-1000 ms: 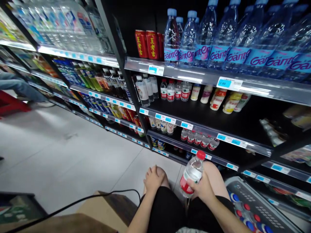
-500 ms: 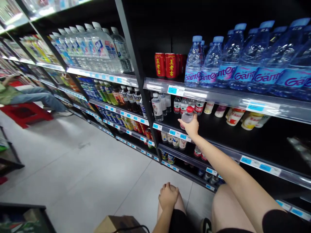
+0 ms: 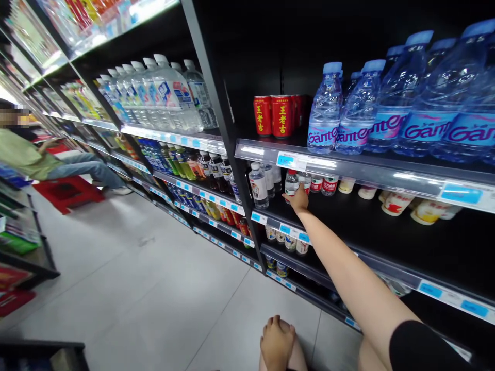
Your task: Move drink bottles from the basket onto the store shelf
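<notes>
At arm's length ahead, my right hand (image 3: pixel 299 198) now has the small water bottle (image 3: pixel 291 181) on the shelf (image 3: pixel 348 219) beside its red-capped kin, grip still curled around it; my left hand (image 3: pixel 277 341) stays on my knee.

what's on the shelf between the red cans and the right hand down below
In the head view, the grey shelf edge with a blue price tag runs between the red cans and the right hand, which touches a small red-capped bottle.

Two red cans (image 3: pixel 273 115) show their fronts on the far shelf; two hands, right hand (image 3: pixel 298 199) and left hand (image 3: pixel 277 341)
</notes>
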Demonstrator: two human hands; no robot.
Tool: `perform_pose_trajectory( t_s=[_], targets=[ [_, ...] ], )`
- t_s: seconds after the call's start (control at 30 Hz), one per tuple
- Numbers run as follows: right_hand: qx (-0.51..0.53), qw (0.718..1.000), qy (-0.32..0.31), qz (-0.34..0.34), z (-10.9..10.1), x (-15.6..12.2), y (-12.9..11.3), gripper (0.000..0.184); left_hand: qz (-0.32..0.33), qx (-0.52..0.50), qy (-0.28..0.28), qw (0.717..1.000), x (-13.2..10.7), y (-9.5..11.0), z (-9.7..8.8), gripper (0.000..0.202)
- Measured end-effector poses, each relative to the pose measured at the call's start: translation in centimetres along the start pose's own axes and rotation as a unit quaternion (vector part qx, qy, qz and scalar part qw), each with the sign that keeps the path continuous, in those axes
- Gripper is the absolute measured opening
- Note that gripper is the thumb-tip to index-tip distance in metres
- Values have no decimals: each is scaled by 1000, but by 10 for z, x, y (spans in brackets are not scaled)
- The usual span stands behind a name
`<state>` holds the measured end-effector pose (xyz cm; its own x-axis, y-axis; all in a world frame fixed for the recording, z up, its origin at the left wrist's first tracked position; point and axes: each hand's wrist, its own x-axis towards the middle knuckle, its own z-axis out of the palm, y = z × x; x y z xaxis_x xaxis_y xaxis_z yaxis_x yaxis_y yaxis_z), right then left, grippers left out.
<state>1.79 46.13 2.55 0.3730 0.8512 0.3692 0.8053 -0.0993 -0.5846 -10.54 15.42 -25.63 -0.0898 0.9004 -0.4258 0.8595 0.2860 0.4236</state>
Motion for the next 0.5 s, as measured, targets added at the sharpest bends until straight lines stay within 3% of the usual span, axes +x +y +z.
perform_pose_trajectory(
  t_s=[0.13, 0.3, 0.43, 0.5],
  targets=[
    [-29, 1000, 2, 0, 8, 2, -2, 70, -5, 4, -11, 1000, 0, 3, 1, 59],
    [5, 998, -60, -12, 8, 10, -7, 75, -2, 1, -2, 1000, -4, 8, 1, 61],
    [20, 995, -92, -14, -7, 13, -14, 66, -9, -5, 11, 1000, -8, 10, 1, 60],
    [30, 996, -81, -6, -20, -7, -11, 62, -8, -13, 23, 1000, -11, 9, 1, 58]
  ],
)
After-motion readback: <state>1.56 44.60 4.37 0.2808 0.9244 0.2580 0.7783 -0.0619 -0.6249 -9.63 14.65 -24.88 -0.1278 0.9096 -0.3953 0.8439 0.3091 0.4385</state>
